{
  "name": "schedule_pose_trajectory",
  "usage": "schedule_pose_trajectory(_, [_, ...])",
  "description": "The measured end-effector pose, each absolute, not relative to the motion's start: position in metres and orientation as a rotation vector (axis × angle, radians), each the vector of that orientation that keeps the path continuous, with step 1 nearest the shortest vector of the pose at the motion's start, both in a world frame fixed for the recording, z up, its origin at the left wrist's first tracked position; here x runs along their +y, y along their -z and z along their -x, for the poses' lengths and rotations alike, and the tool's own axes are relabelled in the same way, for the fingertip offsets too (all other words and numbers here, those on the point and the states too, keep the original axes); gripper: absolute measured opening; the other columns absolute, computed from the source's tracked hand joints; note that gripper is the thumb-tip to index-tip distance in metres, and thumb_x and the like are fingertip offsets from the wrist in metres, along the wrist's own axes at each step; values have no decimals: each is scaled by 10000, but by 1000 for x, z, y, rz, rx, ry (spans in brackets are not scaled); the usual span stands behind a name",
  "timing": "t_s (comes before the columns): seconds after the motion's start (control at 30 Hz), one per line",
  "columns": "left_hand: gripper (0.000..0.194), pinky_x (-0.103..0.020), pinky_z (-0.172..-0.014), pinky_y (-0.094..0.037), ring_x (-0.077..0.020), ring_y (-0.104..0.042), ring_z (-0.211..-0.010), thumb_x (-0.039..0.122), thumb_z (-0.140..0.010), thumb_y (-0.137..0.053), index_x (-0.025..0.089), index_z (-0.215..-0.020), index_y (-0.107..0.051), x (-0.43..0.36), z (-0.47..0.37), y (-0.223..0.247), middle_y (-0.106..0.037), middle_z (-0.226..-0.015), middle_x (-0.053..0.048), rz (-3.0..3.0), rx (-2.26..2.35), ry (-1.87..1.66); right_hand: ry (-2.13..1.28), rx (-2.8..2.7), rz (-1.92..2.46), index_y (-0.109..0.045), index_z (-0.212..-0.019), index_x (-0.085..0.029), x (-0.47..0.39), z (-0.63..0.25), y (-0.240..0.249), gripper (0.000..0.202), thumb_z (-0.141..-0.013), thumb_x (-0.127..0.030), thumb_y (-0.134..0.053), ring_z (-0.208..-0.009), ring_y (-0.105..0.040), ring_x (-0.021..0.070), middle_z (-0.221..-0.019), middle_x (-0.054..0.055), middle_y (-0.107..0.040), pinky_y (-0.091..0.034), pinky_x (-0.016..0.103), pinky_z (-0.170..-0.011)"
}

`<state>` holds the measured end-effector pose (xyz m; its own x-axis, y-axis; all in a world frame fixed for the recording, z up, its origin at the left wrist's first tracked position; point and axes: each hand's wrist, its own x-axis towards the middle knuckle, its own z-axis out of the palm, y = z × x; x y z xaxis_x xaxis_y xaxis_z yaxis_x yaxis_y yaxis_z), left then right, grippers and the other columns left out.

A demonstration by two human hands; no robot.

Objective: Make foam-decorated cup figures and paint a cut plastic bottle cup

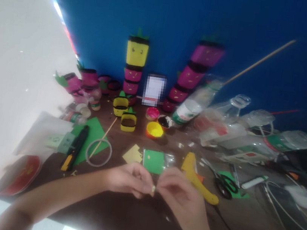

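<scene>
My left hand (129, 178) and my right hand (180, 195) meet over the dark table, fingertips together. Between them they pinch a tiny pale scrap (153, 188); it is too small and blurred to say what it is. Just beyond the fingers lies a green foam square (153, 161) with a yellow foam piece (133, 154) to its left. A yellow glue gun (197, 178) lies to the right of my right hand.
Stacks of yellow and pink foam pots (135, 65) stand against the blue wall. Yellow rings (128, 123), small paint cups (154, 129), clear plastic bottles (227, 117), scissors (225, 184), a black-and-yellow cutter (74, 147) and a clear ring (98, 153) cover the table.
</scene>
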<state>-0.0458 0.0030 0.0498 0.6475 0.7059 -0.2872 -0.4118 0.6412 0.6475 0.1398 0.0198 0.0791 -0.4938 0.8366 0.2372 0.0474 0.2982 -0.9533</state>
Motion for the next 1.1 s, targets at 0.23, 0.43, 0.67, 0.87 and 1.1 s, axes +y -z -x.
schedule_pose_trajectory(0.23, [181, -198, -400, -216, -42, -394, -368, 244, -526, -816, 128, -636, -730, 4, 49, -55, -551, -441, -11, -542, 465, -587, -1278, -1831, 718, -628, -845, -257, 8, -137, -73, 224, -750, -54, -621, -777, -595, 125, -851, 14, -572, -520, 233, -661])
schedule_pose_trajectory(0.43, [171, -188, -396, -239, -41, -412, -376, 201, -506, -802, 120, -638, -731, 5, 51, -57, -586, -470, -17, -555, 477, -518, -1277, -1857, 651, -607, -888, -260, 2, -135, -71, 293, -750, -2, -588, -790, -589, 120, -863, 13, -562, -519, 225, -656])
schedule_pose_trajectory(0.67, [160, -171, -406, -284, -50, -473, -412, 162, -503, -775, 115, -649, -729, 7, 53, -58, -631, -533, -31, -526, 493, -449, -1288, -1889, 645, -611, -854, -250, 3, -136, -70, 255, -750, -18, -588, -762, -595, 122, -850, 15, -572, -517, 241, -659])
schedule_pose_trajectory(0.87, [176, -192, -403, -244, -43, -413, -391, 172, -514, -781, 116, -674, -732, 6, 52, -50, -598, -499, -19, -523, 454, -460, -1303, -1889, 671, -611, -807, -230, 4, -135, -71, 191, -746, -49, -594, -739, -606, 144, -828, 35, -593, -526, 266, -639])
schedule_pose_trajectory(1.1, [234, -208, -410, -250, -52, -408, -419, 275, -536, -815, 141, -714, -743, 6, 56, -45, -568, -478, 2, -595, 462, -476, -1302, -1827, 736, -589, -766, -225, 8, -130, -78, 139, -758, -86, -580, -747, -594, 151, -812, 40, -577, -525, 265, -628])
